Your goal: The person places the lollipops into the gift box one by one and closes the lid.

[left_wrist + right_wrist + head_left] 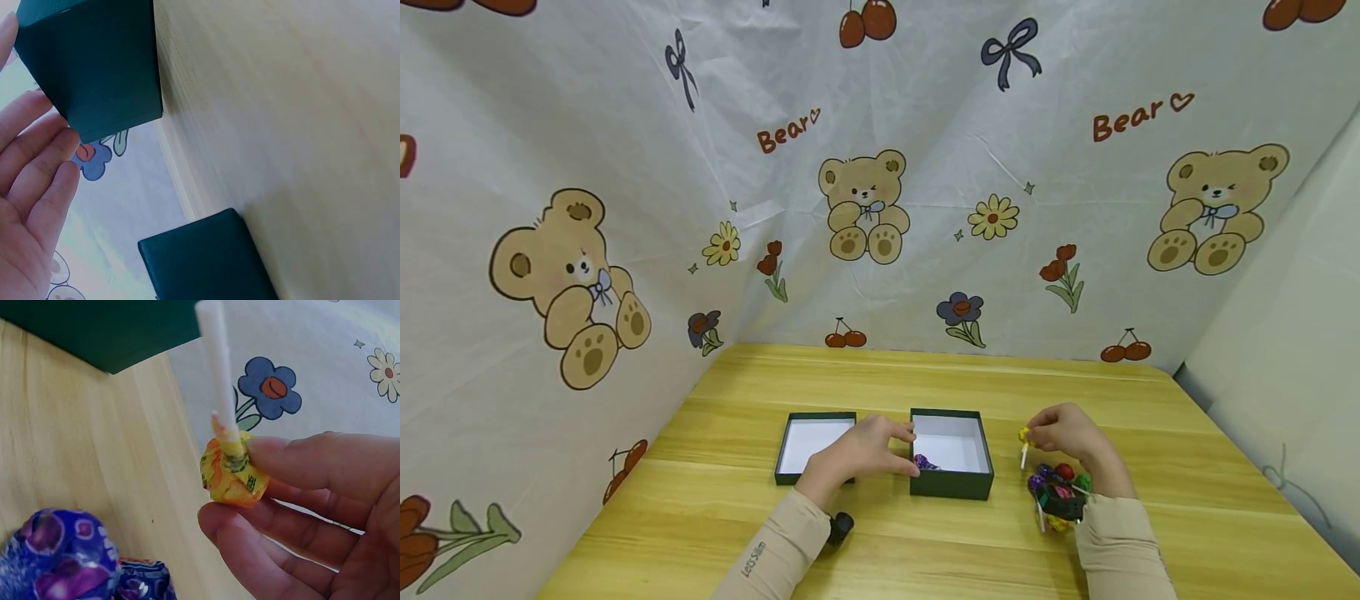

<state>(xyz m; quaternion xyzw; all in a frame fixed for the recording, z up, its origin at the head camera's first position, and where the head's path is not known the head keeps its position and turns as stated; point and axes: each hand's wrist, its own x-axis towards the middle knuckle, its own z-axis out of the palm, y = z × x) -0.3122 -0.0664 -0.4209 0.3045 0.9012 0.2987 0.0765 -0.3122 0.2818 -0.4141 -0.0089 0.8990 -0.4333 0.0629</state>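
Observation:
My right hand (1069,433) pinches a yellow-wrapped lollipop (232,478) by its candy end, above the table to the right of the box. Its white stick points downward in the head view. With fingers extended, my left hand (867,450) touches the left side of an uncovered dark green box (951,486) with a white inside. In the left wrist view, its fingers (50,153) lie against the box edge. A purple-wrapped lollipop (922,462) lies inside the box, partly hidden by the near wall.
Several lollipops (1045,477) in purple, red, green and yellow wrappers lie beneath my right wrist, partly hidden. A shallow green lid (808,446), white side up, lies left of the box. A bear-print cloth (925,283) hangs behind the wooden table (977,550).

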